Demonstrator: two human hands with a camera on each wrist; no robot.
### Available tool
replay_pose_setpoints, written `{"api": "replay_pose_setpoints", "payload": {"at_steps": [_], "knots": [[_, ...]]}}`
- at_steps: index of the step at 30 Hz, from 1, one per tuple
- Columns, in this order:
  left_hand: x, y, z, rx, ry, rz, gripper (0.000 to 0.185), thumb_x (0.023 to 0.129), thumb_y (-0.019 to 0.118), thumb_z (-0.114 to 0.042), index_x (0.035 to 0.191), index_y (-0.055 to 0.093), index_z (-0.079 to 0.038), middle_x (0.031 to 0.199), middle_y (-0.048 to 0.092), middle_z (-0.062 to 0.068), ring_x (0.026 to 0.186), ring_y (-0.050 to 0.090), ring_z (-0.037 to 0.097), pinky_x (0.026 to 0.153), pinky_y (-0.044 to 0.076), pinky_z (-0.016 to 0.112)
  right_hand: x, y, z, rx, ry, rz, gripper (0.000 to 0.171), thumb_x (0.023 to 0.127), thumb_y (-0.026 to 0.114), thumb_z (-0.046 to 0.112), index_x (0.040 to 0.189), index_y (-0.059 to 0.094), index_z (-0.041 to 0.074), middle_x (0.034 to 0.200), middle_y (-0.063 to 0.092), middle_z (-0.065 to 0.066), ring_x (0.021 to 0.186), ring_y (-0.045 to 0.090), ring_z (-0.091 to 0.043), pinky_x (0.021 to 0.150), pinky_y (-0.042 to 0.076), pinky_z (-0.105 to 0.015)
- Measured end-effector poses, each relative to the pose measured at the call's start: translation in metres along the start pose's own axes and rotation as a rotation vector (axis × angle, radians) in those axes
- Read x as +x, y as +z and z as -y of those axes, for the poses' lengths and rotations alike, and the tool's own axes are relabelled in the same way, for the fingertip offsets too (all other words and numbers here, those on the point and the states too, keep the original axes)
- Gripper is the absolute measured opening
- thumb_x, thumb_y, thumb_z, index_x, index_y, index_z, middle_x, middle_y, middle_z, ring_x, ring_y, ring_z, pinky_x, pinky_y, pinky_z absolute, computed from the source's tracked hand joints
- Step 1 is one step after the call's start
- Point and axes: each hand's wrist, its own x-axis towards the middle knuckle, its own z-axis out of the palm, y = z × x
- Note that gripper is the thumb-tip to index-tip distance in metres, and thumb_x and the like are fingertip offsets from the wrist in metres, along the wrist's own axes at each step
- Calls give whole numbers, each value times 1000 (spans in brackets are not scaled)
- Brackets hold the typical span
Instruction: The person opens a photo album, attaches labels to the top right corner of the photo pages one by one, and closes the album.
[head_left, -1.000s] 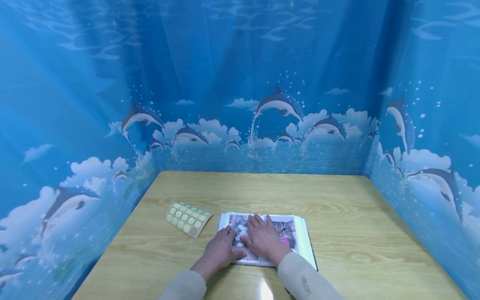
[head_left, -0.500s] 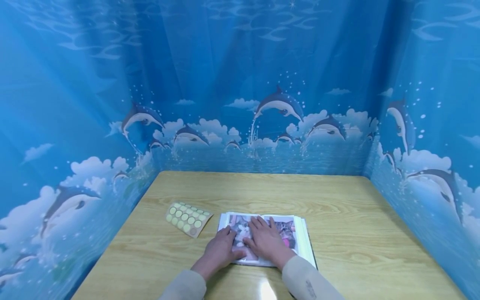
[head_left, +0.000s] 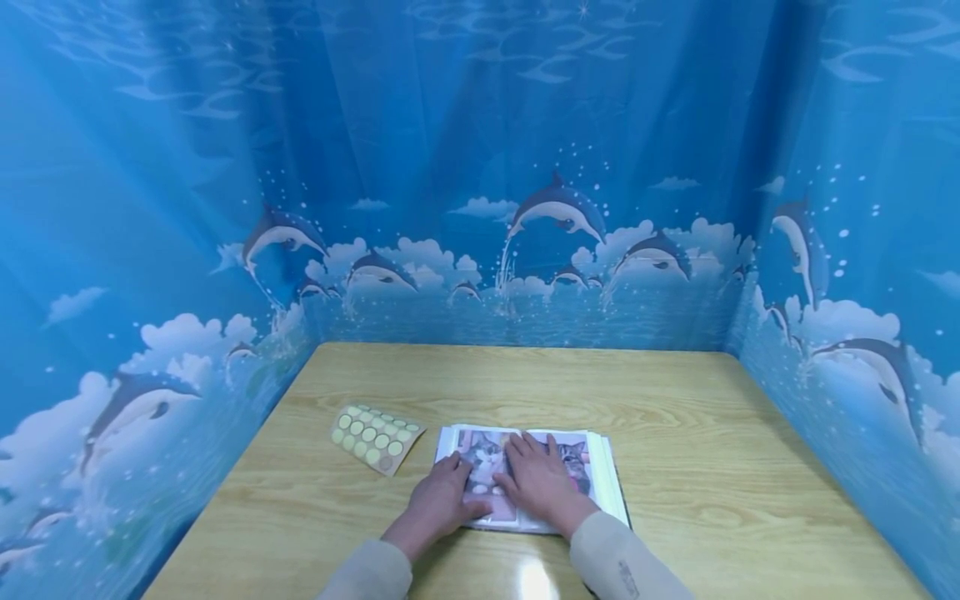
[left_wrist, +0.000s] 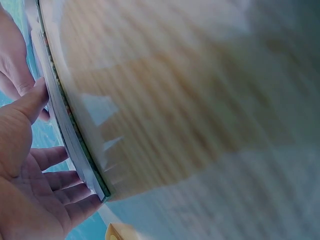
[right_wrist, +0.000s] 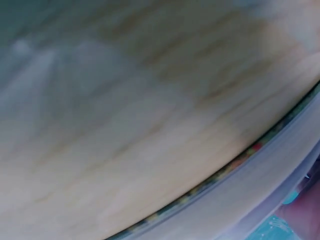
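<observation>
An open photo album (head_left: 612,483) lies flat on the table, with a grey-and-white cat photo (head_left: 483,454) on its left page and a tabby cat photo (head_left: 575,458) on its right page. My left hand (head_left: 441,497) rests on the left page's outer part, its fingers extended along the edge and its thumb on the lower page. In the left wrist view, the left hand (left_wrist: 35,185) touches the album's pages with spread fingers. My right hand (head_left: 543,483) lies on the right page near the middle fold, fingers straight, partly covering the tabby photo. Neither hand grips anything.
A sheet of round yellow-green stickers (head_left: 375,437) lies left of the album, its surface slightly curved. The wood-patterned table (head_left: 712,467) is bordered at the back and sides by a blue dolphin-print curtain (head_left: 465,208).
My right hand has slid slightly to the right across the middle fold, uncovering more of the left photo. The left hand, album and sticker sheet have kept their places.
</observation>
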Motion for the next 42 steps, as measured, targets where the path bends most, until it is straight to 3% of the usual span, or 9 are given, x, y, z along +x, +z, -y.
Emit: {"api": "replay_pose_setpoints", "payload": {"at_steps": [17,27,34,42], "knots": [[3,2,-1,-18,-29,-7,84,81,76,-51,140,50,2,148,39,30,135,39,46,108,37,59,-21,-13,-28,91,95,-12,66,101,49,48,144,46,-2,153,39,-20,143,32,-38,116,16,-63],[6,1,-2,-22,-63,8,85,80,76,-53,140,50,1,150,38,29,136,38,45,110,35,57,-40,-21,-51,156,212,-44,65,101,51,45,142,47,-6,151,39,-24,142,31,-42,116,13,-64],[6,3,1,-34,-76,0,86,79,77,-54,140,51,0,150,39,28,136,39,45,110,35,57,-57,-22,-68,193,271,-85,55,100,55,36,139,52,-4,148,42,-27,137,36,-45,111,17,-70],[5,2,1,-60,-58,-1,83,80,76,-52,140,52,0,150,36,29,136,38,47,110,34,59,-71,-17,-82,250,295,-92,56,99,57,33,139,50,-6,148,42,-26,137,36,-47,110,22,-69]]}}
